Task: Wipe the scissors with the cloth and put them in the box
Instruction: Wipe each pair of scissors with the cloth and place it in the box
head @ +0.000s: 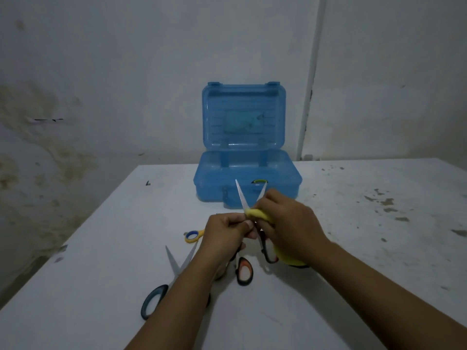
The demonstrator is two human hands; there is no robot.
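My left hand [223, 234] grips a pair of scissors with black and orange handles [244, 270], blades spread and pointing up toward the box. My right hand [288, 226] holds a yellow cloth [257, 213] pressed around the blades near the pivot; more cloth hangs under that hand. Behind them a blue plastic box [246, 183] stands with its lid up, and a dark and green handle [259, 181] shows inside. On the table lie a teal-handled pair of scissors [174, 266], spread apart, and a yellow and blue handle [193, 236] partly hidden by my left hand.
The white table [366, 248] has stains and flaked spots on its right side. Its left edge runs diagonally from the far middle to the near left. A grey stained wall stands close behind the box, with a white pipe [309, 97] running down it.
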